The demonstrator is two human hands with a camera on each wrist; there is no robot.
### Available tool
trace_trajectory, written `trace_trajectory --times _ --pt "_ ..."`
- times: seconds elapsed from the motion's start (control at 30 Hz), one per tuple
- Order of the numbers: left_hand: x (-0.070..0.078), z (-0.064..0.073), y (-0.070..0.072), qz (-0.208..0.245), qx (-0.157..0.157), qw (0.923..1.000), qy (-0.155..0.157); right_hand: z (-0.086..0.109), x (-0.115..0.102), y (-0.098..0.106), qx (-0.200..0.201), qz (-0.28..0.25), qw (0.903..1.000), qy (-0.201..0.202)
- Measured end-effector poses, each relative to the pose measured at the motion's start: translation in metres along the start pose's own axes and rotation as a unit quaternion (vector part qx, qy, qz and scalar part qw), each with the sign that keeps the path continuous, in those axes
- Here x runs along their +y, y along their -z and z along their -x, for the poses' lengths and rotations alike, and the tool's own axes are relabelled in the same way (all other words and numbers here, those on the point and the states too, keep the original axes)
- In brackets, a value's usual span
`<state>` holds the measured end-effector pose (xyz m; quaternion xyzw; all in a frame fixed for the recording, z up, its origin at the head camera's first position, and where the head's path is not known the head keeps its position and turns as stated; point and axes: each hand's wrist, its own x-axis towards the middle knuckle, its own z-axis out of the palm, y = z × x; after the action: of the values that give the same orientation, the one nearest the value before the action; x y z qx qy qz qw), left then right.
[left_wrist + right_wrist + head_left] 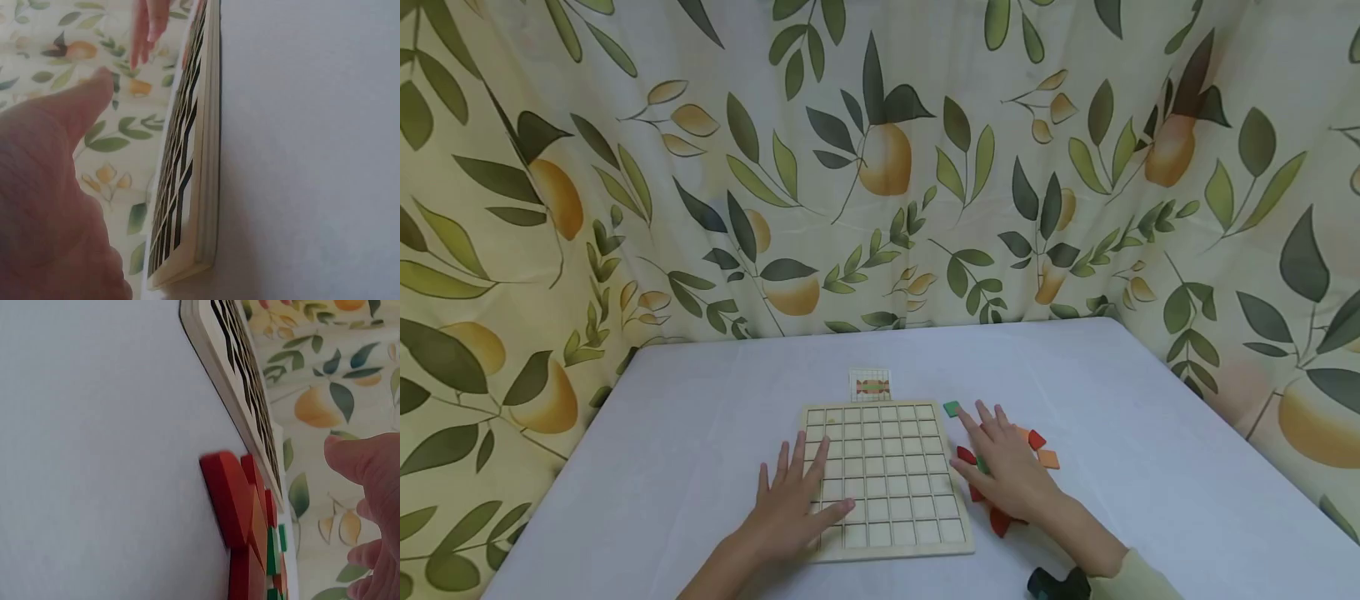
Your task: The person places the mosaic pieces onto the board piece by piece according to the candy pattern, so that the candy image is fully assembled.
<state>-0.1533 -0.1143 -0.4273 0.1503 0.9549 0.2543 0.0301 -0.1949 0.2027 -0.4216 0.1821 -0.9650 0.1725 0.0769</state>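
A square wooden grid board (pixel 898 486) lies flat on the white table. My left hand (pixel 790 504) is spread over the board's left edge, fingers straight and thumb out across the cells, holding nothing. To the right of the board, my right hand (pixel 1006 467) hovers with fingers extended over a loose cluster of small coloured pieces. Among them are red pieces (pixel 232 497), an orange square (pixel 1048 459) and a green piece (pixel 952 409) near the index fingertip. Part of the cluster is hidden under the right hand.
Behind the board lies a small card (pixel 871 386) printed with a grid and a red, orange and green pattern. A black object (pixel 1058 583) is by the right sleeve at the front edge. A curtain (pixel 880 167) with fruit and leaves surrounds the table (pixel 700 433).
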Motion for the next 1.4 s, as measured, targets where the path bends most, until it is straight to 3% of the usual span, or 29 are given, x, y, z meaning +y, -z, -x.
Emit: trace_trajectory --times 0.23,0.4,0.57,0.73,0.93,1.17,1.4 --pt "-0.007 0.009 -0.003 0.064 -0.036 0.9972 -0.015 0.003 0.014 0.007 -0.008 -0.037 0.9993 -0.004" --pt "-0.012 0.014 -0.005 0.098 -0.056 0.9936 0.013 0.004 0.022 0.01 -0.006 -0.059 0.9979 -0.023" --pt "-0.016 0.018 -0.004 0.131 -0.051 0.9896 0.029 0.003 0.028 0.011 0.0 -0.074 0.9964 -0.043" --pt "-0.021 0.02 -0.008 0.143 -0.053 0.9878 0.033 0.002 0.034 0.013 0.0 -0.097 0.9935 -0.06" --pt "-0.023 0.024 -0.009 0.143 -0.045 0.9886 0.007 0.004 0.043 0.017 0.016 -0.135 0.985 -0.106" --pt "-0.027 0.025 -0.012 0.133 -0.027 0.9908 -0.009 0.008 0.052 0.02 0.051 -0.126 0.9849 -0.108" --pt "-0.03 0.022 -0.016 0.099 -0.002 0.9947 -0.029 0.011 0.062 0.022 0.058 -0.113 0.9822 -0.138"
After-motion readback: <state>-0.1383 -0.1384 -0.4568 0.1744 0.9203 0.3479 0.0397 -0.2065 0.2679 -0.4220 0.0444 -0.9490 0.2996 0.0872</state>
